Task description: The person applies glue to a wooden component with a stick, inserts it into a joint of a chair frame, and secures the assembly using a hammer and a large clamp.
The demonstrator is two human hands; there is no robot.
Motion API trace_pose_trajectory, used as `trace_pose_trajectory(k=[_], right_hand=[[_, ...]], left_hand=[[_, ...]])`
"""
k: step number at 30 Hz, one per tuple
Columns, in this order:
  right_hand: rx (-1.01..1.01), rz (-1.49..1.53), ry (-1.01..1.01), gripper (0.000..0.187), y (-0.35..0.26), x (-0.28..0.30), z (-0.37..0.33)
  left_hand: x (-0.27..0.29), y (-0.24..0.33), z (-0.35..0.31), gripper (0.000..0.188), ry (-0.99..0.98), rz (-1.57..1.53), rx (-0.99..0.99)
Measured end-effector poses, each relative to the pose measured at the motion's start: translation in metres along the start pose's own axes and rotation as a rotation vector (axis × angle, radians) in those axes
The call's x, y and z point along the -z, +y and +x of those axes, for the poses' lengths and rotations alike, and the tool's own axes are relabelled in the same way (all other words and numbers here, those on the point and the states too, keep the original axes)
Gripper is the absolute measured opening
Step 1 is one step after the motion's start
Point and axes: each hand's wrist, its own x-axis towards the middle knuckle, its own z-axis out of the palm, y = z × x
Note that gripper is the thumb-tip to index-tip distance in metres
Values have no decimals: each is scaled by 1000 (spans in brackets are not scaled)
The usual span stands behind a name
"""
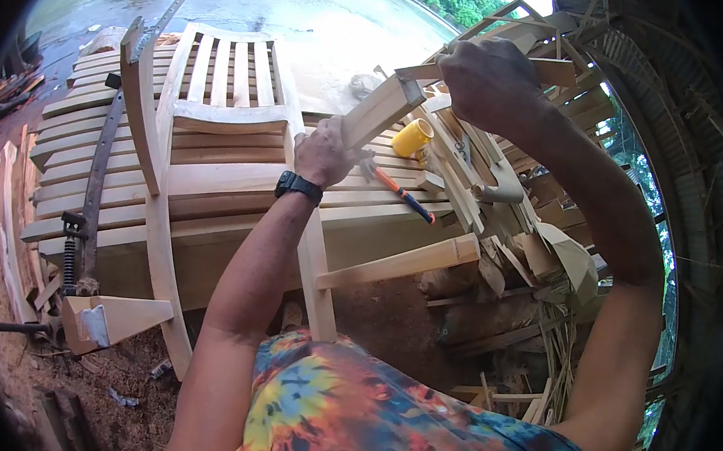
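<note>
A pale wooden chair frame (pixel 158 211) with a slatted back lies across a stack of wooden slats in front of me. My left hand (pixel 326 152), a black watch on its wrist, is closed around the lower end of a thick pale wooden block (pixel 384 110) beside the frame. Above and to the right, my right hand (pixel 491 79) is a fist around a flat brown wooden strip (pixel 552 72). The strip's left end meets the upper end of the block; whether they are joined, I cannot tell. A hammer (pixel 401 193) with an orange and blue handle lies right of my left hand.
A yellow container (pixel 413 137) rests on its side on the slat stack (pixel 89 160). Along the left runs a dark metal bar with a spring (pixel 70 260). Wood offcuts (pixel 560 260) pile up at the right. One chair rail (pixel 401 262) juts out to the right.
</note>
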Motion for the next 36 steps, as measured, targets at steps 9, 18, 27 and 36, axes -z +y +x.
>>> trace_pose_trajectory(k=[9, 18, 27, 36], right_hand=[[82, -13, 67, 12, 0, 10, -35], [-76, 4, 234, 31, 41, 8, -41], [-6, 112, 212, 31, 33, -14, -22], [-2, 118, 2, 16, 28, -5, -12]], left_hand=[[0, 1, 0, 67, -1, 21, 22], [-1, 3, -1, 68, 24, 19, 5], [-7, -3, 1, 61, 56, 34, -44], [-9, -5, 5, 63, 60, 36, -51]])
